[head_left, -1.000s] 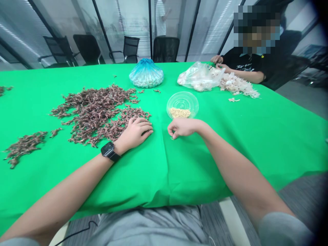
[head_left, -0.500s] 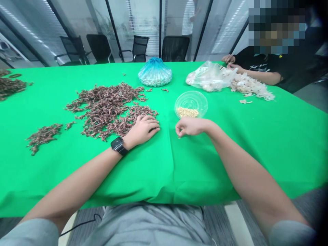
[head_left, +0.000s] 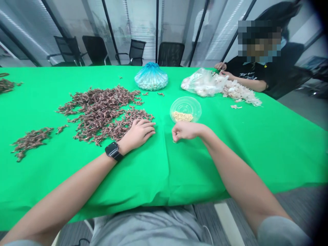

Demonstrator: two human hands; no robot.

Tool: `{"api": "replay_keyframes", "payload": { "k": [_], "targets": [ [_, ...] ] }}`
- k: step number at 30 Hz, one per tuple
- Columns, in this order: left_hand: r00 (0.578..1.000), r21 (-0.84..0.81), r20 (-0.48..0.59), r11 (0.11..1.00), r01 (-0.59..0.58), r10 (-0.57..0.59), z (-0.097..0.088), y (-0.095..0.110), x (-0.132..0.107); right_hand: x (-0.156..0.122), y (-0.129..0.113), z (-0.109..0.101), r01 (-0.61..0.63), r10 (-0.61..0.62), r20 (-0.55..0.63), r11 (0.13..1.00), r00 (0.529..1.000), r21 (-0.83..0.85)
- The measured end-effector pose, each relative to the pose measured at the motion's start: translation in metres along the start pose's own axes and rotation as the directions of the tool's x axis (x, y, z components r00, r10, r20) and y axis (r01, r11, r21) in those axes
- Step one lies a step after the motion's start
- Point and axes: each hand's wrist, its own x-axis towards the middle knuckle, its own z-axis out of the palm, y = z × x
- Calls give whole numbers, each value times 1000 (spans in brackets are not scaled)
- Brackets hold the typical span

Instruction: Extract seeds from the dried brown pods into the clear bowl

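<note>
The left hand (head_left: 137, 134), open and resting flat with a black smartwatch (head_left: 112, 151) on its wrist, lies on the green tablecloth (head_left: 194, 171), touching the edge of a heap of reddish-brown scraps (head_left: 102, 114). Further right, the right hand (head_left: 186, 131) pinches its fingertips together on a tiny pale grain (head_left: 174, 140), just below a clear plastic bowl (head_left: 197, 110) holding more pale grains.

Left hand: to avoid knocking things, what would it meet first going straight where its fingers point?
The left hand would probably meet the right hand first, across the green tablecloth; depth is unclear.
</note>
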Motion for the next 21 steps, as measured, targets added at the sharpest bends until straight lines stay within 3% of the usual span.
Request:
{"api": "replay_keyframes", "payload": {
  "k": [9,21],
  "targets": [
    [985,11,-160,998,-68,68,-4,12,2,-7,-11,-3,-25,23,-46,999,999,-44],
    [964,33,-228,990,-136,139,-4,18,3,-12,-14,-5,-33,33,29,999,999,-22]
  ]
}}
